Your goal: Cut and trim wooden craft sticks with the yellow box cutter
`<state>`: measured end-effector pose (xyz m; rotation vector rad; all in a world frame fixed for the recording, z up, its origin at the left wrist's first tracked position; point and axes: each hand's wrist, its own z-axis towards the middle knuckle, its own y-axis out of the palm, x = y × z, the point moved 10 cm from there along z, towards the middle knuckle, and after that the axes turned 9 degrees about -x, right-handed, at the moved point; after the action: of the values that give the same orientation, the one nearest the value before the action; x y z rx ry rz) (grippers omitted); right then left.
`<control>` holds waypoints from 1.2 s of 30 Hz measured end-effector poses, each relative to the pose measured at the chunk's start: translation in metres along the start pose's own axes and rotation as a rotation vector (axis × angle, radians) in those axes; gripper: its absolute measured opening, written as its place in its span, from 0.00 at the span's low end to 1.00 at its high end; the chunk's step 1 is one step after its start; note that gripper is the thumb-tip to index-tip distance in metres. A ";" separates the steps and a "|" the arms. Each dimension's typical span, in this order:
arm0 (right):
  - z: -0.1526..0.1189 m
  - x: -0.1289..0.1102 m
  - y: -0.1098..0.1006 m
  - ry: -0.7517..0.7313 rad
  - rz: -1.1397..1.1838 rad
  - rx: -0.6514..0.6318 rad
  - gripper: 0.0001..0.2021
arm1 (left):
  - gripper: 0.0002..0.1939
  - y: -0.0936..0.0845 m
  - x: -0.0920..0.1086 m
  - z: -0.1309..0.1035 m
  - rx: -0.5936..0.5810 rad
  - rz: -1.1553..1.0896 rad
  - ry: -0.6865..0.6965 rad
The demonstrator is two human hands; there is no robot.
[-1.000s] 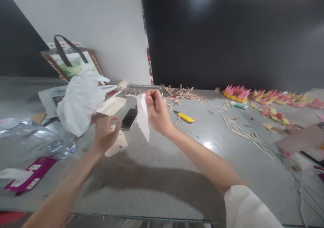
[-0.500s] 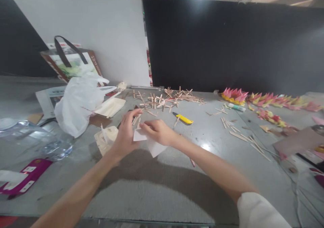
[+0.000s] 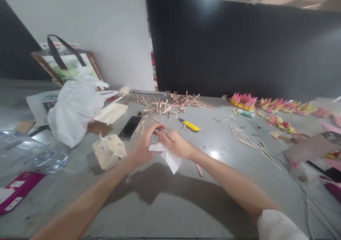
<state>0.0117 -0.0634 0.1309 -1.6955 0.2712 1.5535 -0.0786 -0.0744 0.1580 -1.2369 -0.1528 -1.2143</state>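
Above the grey table, both hands are close together around a white tissue (image 3: pixel 172 161), folded, with one corner hanging down. My right hand (image 3: pixel 176 144) is closed, pinching the tissue between thumb and fingers. My left hand (image 3: pixel 145 144) curls around from the other side, slightly blurred, with the tissue's left edge at its thumb side; its fingertips nearly meet my right hand. Left of my left hand lies an opened tissue pack (image 3: pixel 110 151), a tissue poking from its top. A phone (image 3: pixel 130 127) with a dark screen rests just behind that hand.
Wooden sticks (image 3: pixel 183 103) are heaped at the back, near a yellow utility knife (image 3: pixel 191 125). A pink pencil (image 3: pixel 198 170) lies beside my right forearm. Pink-and-yellow paper flowers (image 3: pixel 243 100) line the right back. At left are a white plastic bag (image 3: pixel 71 112) and a clear bottle (image 3: pixel 34 151).
Both hands have shifted slightly right and down with the tissue, whose corner now hangs lower. The phone, mostly covered before, now shows. The view has shifted a little.
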 end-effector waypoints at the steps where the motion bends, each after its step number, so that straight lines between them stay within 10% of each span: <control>1: -0.001 0.003 0.000 0.012 0.012 -0.002 0.27 | 0.30 0.002 -0.002 0.001 -0.007 0.003 -0.002; 12: -0.001 0.029 -0.004 0.052 0.150 0.017 0.33 | 0.26 0.007 0.004 0.003 -0.014 0.068 -0.081; 22: -0.026 0.031 -0.089 -0.081 -0.047 0.574 0.22 | 0.18 -0.003 0.015 0.004 0.062 0.122 -0.052; 30: -0.029 0.012 -0.029 -0.103 -0.151 0.233 0.19 | 0.38 0.016 -0.038 0.013 0.089 -0.142 -0.137; 36: -0.038 0.019 -0.017 -0.108 -0.091 0.044 0.20 | 0.32 0.045 -0.058 0.020 -0.090 -0.583 -0.262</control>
<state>0.0550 -0.0715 0.1173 -1.5634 0.1688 1.5543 -0.0589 -0.0301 0.0988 -1.4825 -0.6969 -1.5584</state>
